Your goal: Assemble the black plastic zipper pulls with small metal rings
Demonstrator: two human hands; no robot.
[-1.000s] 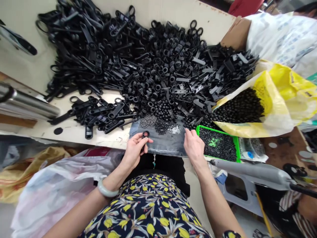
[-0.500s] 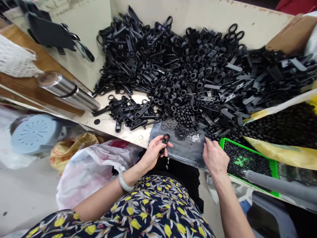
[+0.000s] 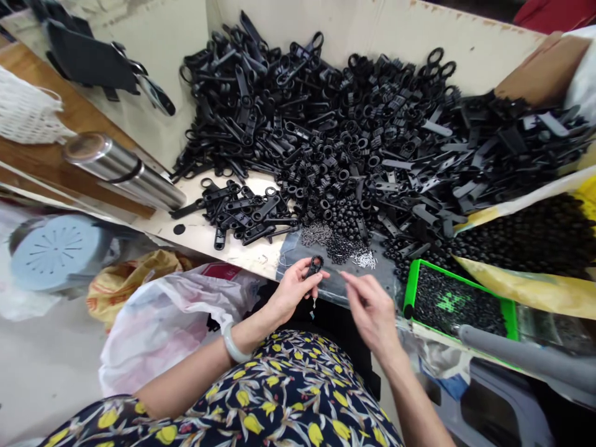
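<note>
My left hand (image 3: 292, 288) is closed on a small black plastic ring-ended part (image 3: 315, 266), its ring pointing up and away from me. My right hand (image 3: 374, 305) is just to the right of it, thumb and forefinger pinched together; what they hold, if anything, is too small to make out. Beyond my hands, on a dark mat (image 3: 291, 251), lie small silver pins (image 3: 365, 259), grey bits (image 3: 316, 234) and tiny black pieces (image 3: 342, 249). A pile of ring-ended black parts (image 3: 251, 214) lies to the left of the mat.
A big heap of black plastic parts (image 3: 298, 118) fills the back of the bench. At right stand a green tray (image 3: 412, 288) of small black pieces and an open yellow bag (image 3: 526, 282). A steel flask (image 3: 125, 171) is at left; a white plastic bag (image 3: 153, 335) hangs below.
My right hand has moved left from beside the green tray to close by the black part. My left hand has shifted slightly and keeps its hold on the part.
</note>
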